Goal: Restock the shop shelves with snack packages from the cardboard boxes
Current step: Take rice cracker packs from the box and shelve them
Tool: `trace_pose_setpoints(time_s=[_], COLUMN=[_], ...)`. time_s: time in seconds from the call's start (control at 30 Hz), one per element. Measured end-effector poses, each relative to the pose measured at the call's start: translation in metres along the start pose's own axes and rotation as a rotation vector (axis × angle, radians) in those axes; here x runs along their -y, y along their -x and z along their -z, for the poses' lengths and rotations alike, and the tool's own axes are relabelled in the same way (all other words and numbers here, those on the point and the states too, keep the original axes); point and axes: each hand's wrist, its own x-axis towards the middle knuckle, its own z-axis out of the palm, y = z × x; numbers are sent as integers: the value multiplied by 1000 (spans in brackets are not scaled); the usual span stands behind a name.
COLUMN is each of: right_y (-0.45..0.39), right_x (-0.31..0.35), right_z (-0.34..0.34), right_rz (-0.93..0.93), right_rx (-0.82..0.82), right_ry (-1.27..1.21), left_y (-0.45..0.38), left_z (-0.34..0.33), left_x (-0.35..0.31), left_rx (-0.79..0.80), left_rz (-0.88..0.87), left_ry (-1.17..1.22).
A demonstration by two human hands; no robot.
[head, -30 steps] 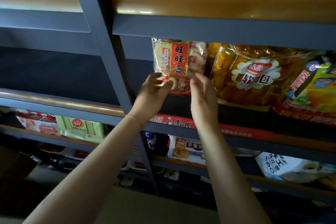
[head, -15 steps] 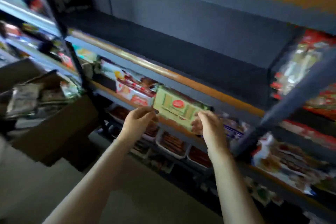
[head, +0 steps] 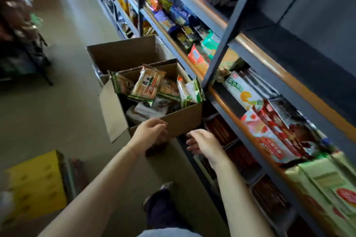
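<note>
My left hand [head: 149,134] and right hand [head: 204,144], both loose and holding nothing, hover just before the open brown cardboard box [head: 185,119] of snack packages [head: 148,86].

I stand in a dim shop aisle on a pale, dull floor [head: 63,90] that runs off toward eleven o'clock. At nine o'clock a dark metal rack [head: 25,59] stands blurred at the aisle's far side. Down at seven o'clock a yellow crate [head: 36,181] sits on the floor. Soft light falls from about twelve o'clock.
</note>
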Motion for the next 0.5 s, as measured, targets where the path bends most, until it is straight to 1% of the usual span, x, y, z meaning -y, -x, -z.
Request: trace_pose_setpoints(time_s=[0.13, 0.23, 0.37, 0.43, 0.5], right_y=[-88, -151, -224, -256, -283], right_x=[39, 82, 142, 173, 204], right_z=[-42, -71, -109, -130, -155], right_rz=[7, -11, -3, -1, -4], right_rx=[20, 63, 95, 93, 97], right_ry=[-39, -34, 24, 91, 103], left_y=[-74, -134, -211, -248, -281], left_z=[45, 82, 142, 173, 203], left_x=[-11, -35, -64, -69, -65], left_rx=[-16, -37, -98, -150, -174], left_rz=[32, 67, 61, 47, 44], left_ry=[-45, -67, -25, -10, -13])
